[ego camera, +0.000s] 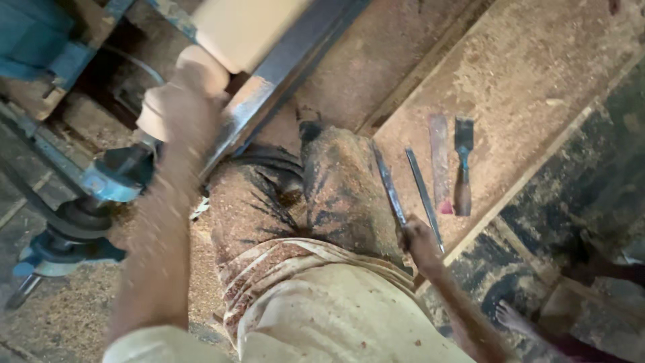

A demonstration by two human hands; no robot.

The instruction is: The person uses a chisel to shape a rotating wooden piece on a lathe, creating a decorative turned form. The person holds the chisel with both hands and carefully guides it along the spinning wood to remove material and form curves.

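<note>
My left hand (176, 111) is blurred and reaches up to a pale turned wood piece (201, 67) mounted on a lathe; it touches the wood, and its fingers cannot be made out. My right hand (418, 240) is closed on the lower end of a long narrow metal chisel (388, 183) that points away over a sawdust-covered board (524, 87). A second thin steel tool (423, 193) lies just right of it, passing beside my hand.
Two shorter chisels, a reddish flat one (439, 161) and a blue-handled one (462, 171), lie on the board. The blue lathe head and pulley (111, 178) sit at left. Sawdust covers my knee (342, 195) and apron. Another person's bare foot (514, 317) shows at lower right.
</note>
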